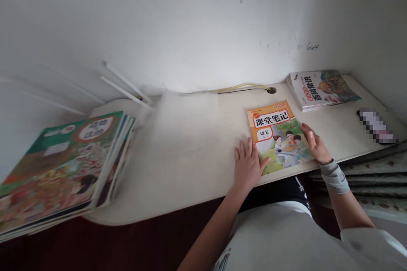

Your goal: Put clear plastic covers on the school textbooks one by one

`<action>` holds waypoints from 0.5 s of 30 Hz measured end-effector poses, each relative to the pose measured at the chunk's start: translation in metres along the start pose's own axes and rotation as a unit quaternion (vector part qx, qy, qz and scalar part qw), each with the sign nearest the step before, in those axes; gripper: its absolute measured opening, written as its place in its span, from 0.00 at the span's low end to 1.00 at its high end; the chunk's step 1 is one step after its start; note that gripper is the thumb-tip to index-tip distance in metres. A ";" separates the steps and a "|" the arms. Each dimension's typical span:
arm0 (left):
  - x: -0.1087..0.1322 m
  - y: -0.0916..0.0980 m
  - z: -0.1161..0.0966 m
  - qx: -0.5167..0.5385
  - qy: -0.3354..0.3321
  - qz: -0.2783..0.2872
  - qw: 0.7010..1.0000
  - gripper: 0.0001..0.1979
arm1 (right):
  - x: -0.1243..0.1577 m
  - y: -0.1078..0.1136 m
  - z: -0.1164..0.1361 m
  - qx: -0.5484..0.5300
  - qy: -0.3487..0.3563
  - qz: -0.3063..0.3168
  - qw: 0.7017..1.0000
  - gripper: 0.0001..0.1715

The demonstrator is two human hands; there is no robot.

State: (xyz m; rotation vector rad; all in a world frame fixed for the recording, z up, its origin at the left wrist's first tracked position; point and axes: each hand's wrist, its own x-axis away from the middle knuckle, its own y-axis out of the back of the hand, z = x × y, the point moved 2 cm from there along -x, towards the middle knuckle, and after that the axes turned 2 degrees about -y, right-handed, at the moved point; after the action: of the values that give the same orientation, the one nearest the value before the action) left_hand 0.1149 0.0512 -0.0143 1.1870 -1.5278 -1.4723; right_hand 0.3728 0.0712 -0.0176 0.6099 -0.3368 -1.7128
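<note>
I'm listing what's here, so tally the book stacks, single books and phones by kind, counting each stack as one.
Book stacks: 2, a green-topped stack of paper books at left and a white-covered stack of paper books at right
Single books: 1, an orange-and-green illustrated paper book
Phones: 1, a black-edged rectangular phone, pixelated
Total: 4

white desk (190, 190) w/ bk stack (63, 165), orange bk (280, 137), smaller bk pile (324, 89) & phone (377, 125)

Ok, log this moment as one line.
left hand: left edge of orange-topped book | right hand: right edge | phone: farther right
</note>
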 end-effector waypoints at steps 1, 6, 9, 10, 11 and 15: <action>0.000 0.000 0.000 -0.001 -0.001 0.001 1.000 0.34 | 0.000 0.002 0.002 -0.015 -0.007 0.008 1.000 0.37; -0.002 0.000 0.000 -0.008 -0.001 0.016 1.000 0.35 | -0.003 0.008 0.026 -0.075 0.029 0.056 0.995 0.35; -0.004 0.000 -0.004 -0.008 0.000 0.010 1.000 0.34 | -0.005 -0.001 0.052 -0.100 0.078 0.125 0.984 0.33; -0.005 0.000 -0.005 -0.007 0.002 0.006 1.000 0.34 | -0.006 -0.007 0.061 -0.098 0.094 0.150 0.979 0.32; -0.005 0.001 -0.007 -0.005 0.005 0.001 1.000 0.34 | -0.006 -0.013 0.069 -0.093 0.111 0.172 0.974 0.30; 0.000 0.007 -0.005 0.010 0.019 -0.018 1.000 0.28 | -0.005 -0.045 0.097 -0.025 0.195 0.198 0.960 0.29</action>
State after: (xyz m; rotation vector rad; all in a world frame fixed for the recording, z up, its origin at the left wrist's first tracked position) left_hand 0.1188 0.0494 -0.0072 1.2536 -1.5052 -1.4526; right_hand 0.2820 0.0763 0.0390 0.7689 -0.1208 -1.1837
